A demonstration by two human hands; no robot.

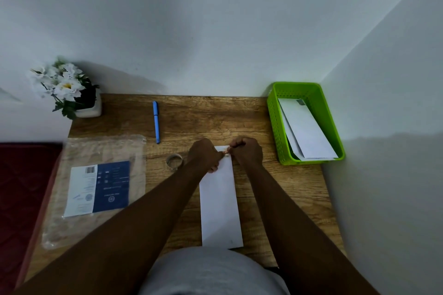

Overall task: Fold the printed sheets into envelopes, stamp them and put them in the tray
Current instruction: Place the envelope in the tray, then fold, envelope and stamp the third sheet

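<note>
A long white envelope is laid lengthwise on the wooden table, its far end held under both hands. A small stamp is pinched between the curled fingertips of the right hand and the left hand, right at the envelope's far edge; whether the stamp is already stuck down cannot be told. The lower fingers of the left hand are rested on the envelope's left edge, just below the pinch.

Just left of the grip, a roll of clear tape is seen lying flat on the table. Beyond and to the left of the grip, a blue pen is laid pointing away. Further left, a clear plastic bag with a blue and white printed card inside is spread out. A pot of white flowers is set at the far left corner.

Well to the right of the grip, a green tray is placed against the wall, and white envelopes are stacked inside it, one bearing a stamp at its far end
</note>
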